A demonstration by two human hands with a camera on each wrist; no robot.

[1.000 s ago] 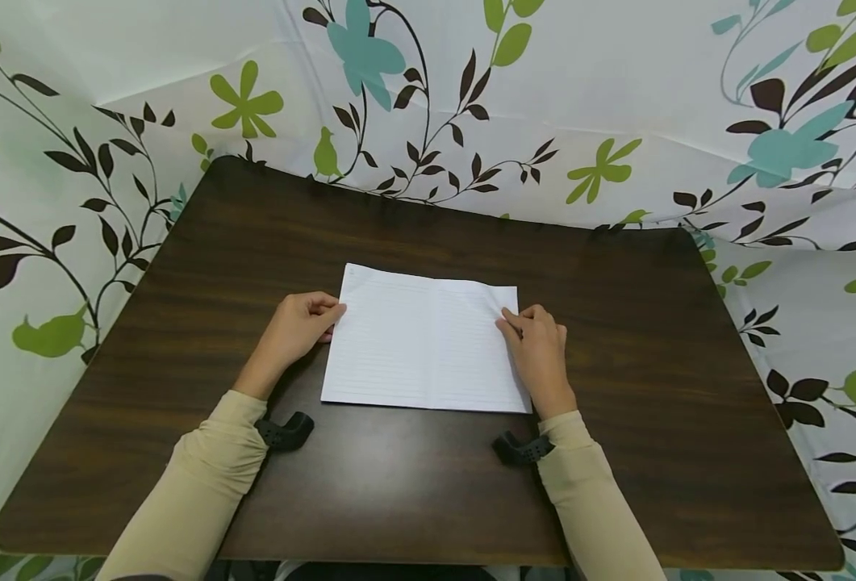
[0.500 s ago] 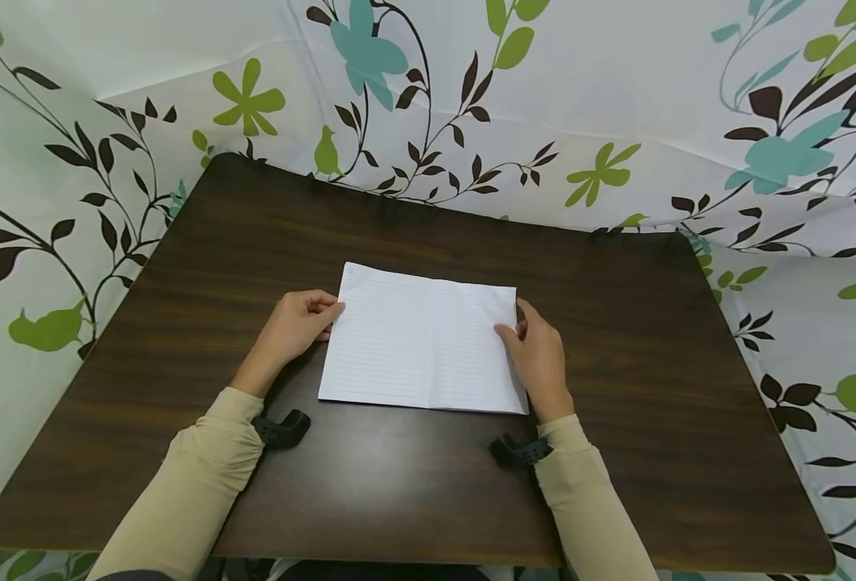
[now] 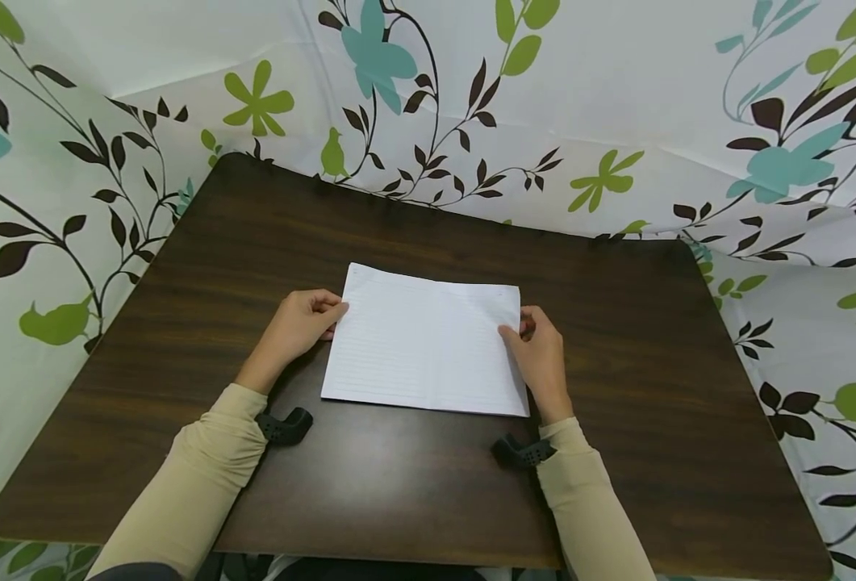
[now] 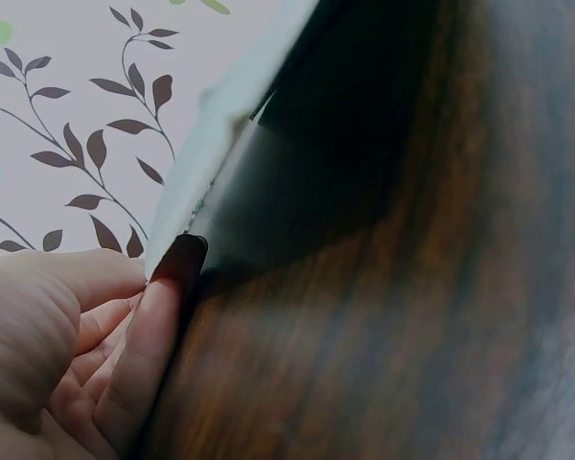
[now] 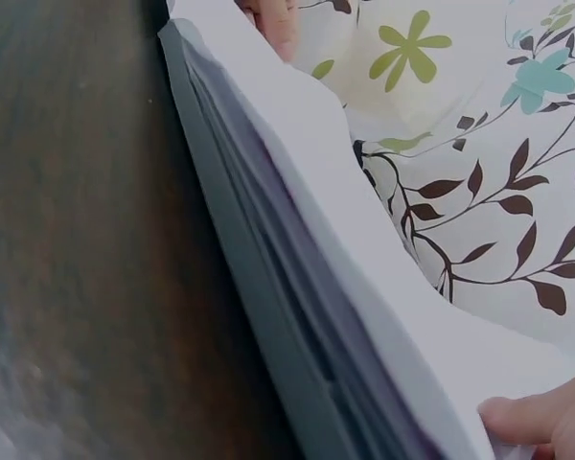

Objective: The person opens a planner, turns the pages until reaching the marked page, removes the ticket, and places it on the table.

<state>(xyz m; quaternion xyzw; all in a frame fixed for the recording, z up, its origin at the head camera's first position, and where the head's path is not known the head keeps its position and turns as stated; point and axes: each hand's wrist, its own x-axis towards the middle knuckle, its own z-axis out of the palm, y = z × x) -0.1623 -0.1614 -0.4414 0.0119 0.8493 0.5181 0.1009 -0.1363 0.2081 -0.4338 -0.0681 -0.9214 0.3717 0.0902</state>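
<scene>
An open notebook (image 3: 428, 339) with white lined pages lies near the middle of the dark wooden table, a faint crease running down its centre. At its left edge my left hand (image 3: 302, 323) pinches the pages, thumb on top and fingers curled underneath. The left wrist view shows those fingers (image 4: 142, 355) under the dark cover's corner, which tilts up off the table. My right hand (image 3: 539, 355) grips the right edge, its thumb (image 5: 508, 420) pressing on the top page. Seen from the right wrist, the page stack (image 5: 297, 249) is thick, with layered sheets along its near side.
The brown table (image 3: 638, 387) extends around the notebook on all sides. Behind it hangs a white cloth (image 3: 471, 121) printed with leaves, birds and flowers. A black wrist device (image 3: 286, 426) sits on the left wrist, another (image 3: 522, 450) on the right.
The right hand's fingers have shifted from on top of the page's right edge to behind it, and the wrinkle there has smoothed out. The left hand keeps its hold.
</scene>
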